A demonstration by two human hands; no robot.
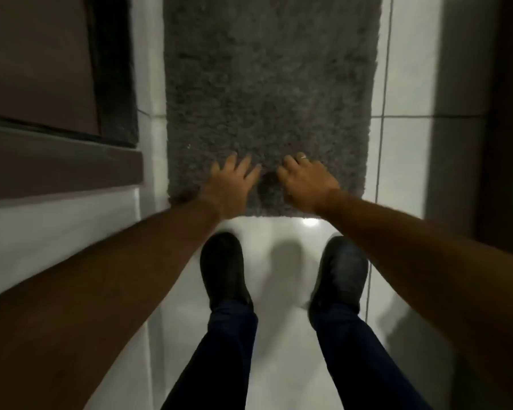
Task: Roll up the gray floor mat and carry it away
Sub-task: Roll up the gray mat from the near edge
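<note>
A shaggy gray rectangular floor mat [267, 93] lies flat and unrolled on glossy white floor tiles [406, 161], running from the middle of the scene to the far edge. Both hands are over its near end. The left hand [230, 187] has its fingers spread and loose, palm down, holding nothing; it covers the mat's near edge towards the left corner. The right hand [307, 184], wearing a thin ring [303, 157], sits just beside it with the fingers curled down into the pile; the frame is blurred, so I cannot tell whether they pinch the fibres or merely rest on them. A small gap of mat shows between the two hands.

Near the mat's near edge stand two black shoes [222, 267] on the tile, below dark blue trouser legs [216, 356], with a bright glare spot on the floor between the right shoe and the mat.

On the left, a brown wooden piece of furniture [42, 93] crowds close to the mat's left edge, leaving only a narrow strip of tile. On the right a wider strip of tile separates the mat from a dark vertical surface [504, 113], probably a door or wall.
</note>
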